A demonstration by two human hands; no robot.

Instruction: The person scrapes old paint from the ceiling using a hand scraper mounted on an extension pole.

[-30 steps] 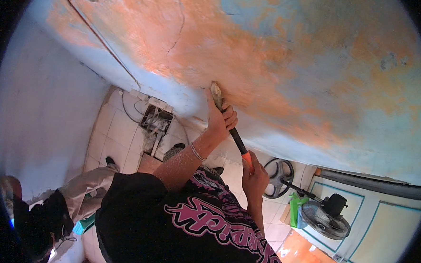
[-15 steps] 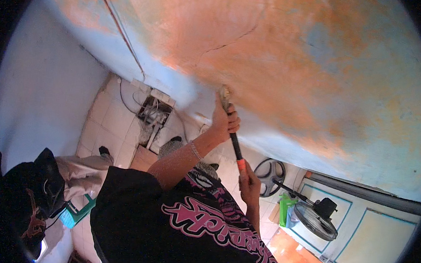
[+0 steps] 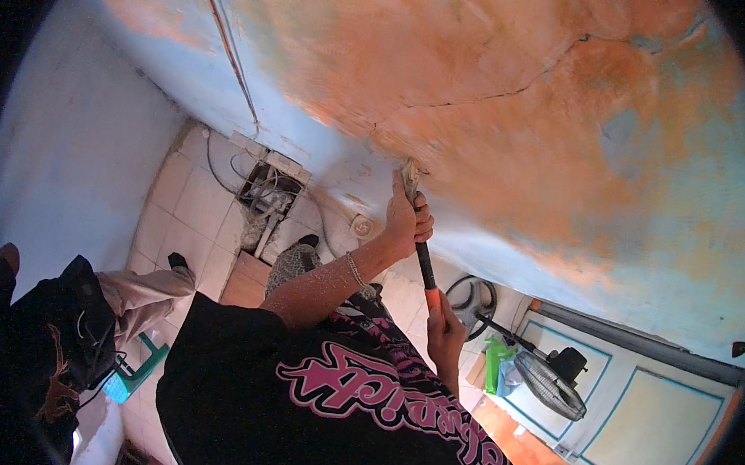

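Since the earlier frames the scraper's blade has travelled along the wall: it sat over a broad orange patch, and now it bites at the lower edge of the orange, where peeling paint meets pale blue. The view has swung too, so more of the floor corner shows. By the look of it the stroke has carried the blade down to the edge of the flaking patch.

The left hand (image 3: 405, 222) is wrapped tight round the upper part of the scraper (image 3: 418, 235), just under the blade, a thin bracelet on the wrist. The right hand (image 3: 445, 331) is closed round the orange lower end of the handle, close to the black shirt. The tool slants from that hand up to the wall (image 3: 513, 114), its blade pressed against the surface.

Outward, a crack runs across the orange paint above the blade. Below lies a tiled floor (image 3: 180, 214) with an open box of cables in its corner. A standing fan (image 3: 550, 381) sits by a pale door at the right. Another person crouches at the lower left.
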